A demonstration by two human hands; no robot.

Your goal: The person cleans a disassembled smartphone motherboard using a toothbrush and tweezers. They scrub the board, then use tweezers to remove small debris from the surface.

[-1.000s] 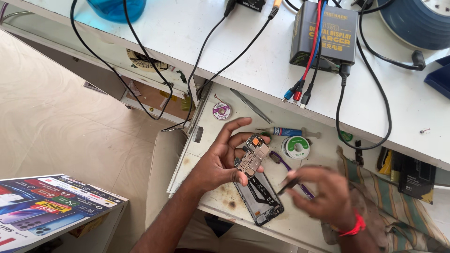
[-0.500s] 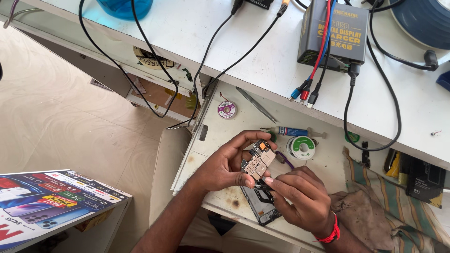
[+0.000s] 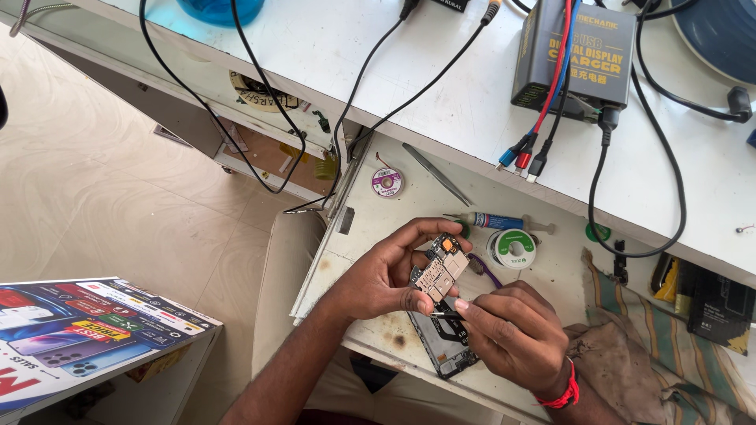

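Above the stained pull-out table point(image 3: 378, 236), a small circuit board point(image 3: 442, 271) was held in the left hand point(image 3: 386, 275), its fingers closed on the board's edges, thumb below and fingertips above. The board looked thin, stiff and light, crowded with metal shields and a gold-coloured patch; it was judged fragile, best gripped by the bare rim and not by the components. The right hand point(image 3: 512, 334), with a red band at the wrist, was closed around a thin dark tool point(image 3: 442, 315) whose tip met the board's lower end; what kind of tool it was could not be told. Directly beneath the hands, an opened phone body point(image 3: 445, 346) lay flat on the table, dark and glossy inside. Just beyond, a white solder reel point(image 3: 511, 248), a syringe-like tube point(image 3: 496, 221), slim metal tweezers point(image 3: 437, 175) and a small wick spool point(image 3: 387, 182) were laid out, and a worn striped cloth point(image 3: 654, 346) was spread to the right.
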